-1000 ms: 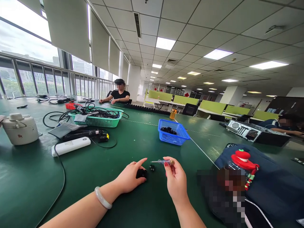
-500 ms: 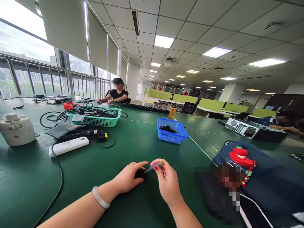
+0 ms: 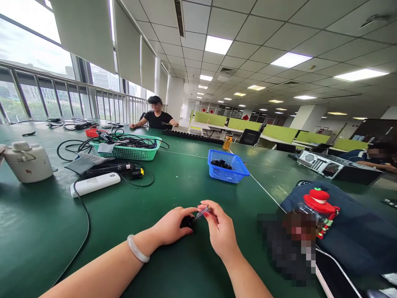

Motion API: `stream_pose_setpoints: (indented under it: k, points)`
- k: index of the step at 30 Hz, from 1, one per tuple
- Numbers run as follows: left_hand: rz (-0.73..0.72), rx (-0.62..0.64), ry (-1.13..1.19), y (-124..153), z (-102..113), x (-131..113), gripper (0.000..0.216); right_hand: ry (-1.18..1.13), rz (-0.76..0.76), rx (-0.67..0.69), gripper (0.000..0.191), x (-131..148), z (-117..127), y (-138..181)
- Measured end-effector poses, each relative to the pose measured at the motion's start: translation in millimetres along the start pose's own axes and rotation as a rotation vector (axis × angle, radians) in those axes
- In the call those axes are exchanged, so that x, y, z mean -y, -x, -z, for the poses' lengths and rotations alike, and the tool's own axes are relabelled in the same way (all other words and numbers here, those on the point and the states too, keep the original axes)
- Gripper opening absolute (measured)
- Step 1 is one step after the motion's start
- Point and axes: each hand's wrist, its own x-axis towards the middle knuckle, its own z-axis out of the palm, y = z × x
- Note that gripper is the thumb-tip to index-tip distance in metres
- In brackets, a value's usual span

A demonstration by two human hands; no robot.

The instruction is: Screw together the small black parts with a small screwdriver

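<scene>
My left hand [image 3: 171, 227] rests on the green table [image 3: 161, 182] with its fingers curled round a small black part [image 3: 187, 222]. My right hand [image 3: 219, 231] pinches a small clear-handled screwdriver [image 3: 202, 212] between thumb and fingers. The screwdriver slants down to the left, and its tip meets the black part between my two hands. A pale bangle [image 3: 137, 249] sits on my left wrist.
A blue basket [image 3: 228, 166] of black parts stands beyond my hands. Left are a white power strip [image 3: 95, 184], a teal basket [image 3: 128, 149] of cables and a white pot [image 3: 27, 162]. Right lies a dark bag [image 3: 350, 231] with a red-capped bottle [image 3: 319, 207]. Two other people sit farther off.
My right hand swung the screwdriver from level above the table down to the black part. My left hand's fingers closed round that part. The loose small black piece beside it is no longer visible.
</scene>
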Motion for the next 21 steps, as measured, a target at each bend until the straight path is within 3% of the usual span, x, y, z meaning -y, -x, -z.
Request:
stream_pose_setpoints:
  k: [5,11,15,21]
  points:
    - [-0.014,-0.031,-0.016,0.5,-2.1,1.5,0.064,0.011,0.006,0.011,0.022,3.6,-0.9,-0.8]
    - [-0.130,-0.078,0.027,0.5,0.3,-3.9,0.050,0.018,0.003,0.012,0.019,6.5,-4.4,-1.8]
    - [-0.123,-0.068,0.029,0.0,1.7,-6.7,0.043,0.014,0.016,0.019,0.019,10.6,-5.5,-1.1]
    - [-0.106,-0.030,0.049,-0.7,-1.2,-3.3,0.052,0.062,0.058,-0.026,0.017,6.3,-2.0,-0.1]
